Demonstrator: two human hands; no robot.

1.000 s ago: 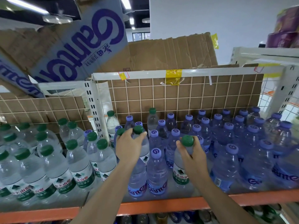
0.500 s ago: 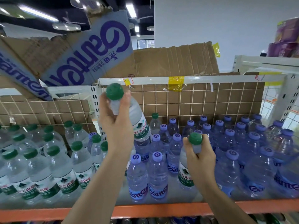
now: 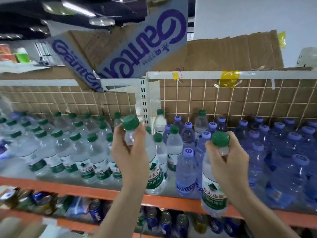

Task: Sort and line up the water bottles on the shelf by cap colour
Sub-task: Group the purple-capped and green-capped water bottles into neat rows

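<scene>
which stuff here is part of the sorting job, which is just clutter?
Job:
left hand gripping a green-cap bottle
right hand gripping another green-cap bottle
green-cap rows
purple-cap bottles
shelf

Clutter:
cardboard boxes
yellow tape
cans below

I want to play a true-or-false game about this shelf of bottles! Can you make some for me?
1. Both hands hold green-capped bottles. True: the left hand grips one bottle, the right hand another.
2. The purple-capped bottles stand mostly on the left. False: they are on the right; the green-capped group is on the left.
3. The shelf edge is orange. True.
4. The box above has red letters. False: its letters are purple.
</scene>
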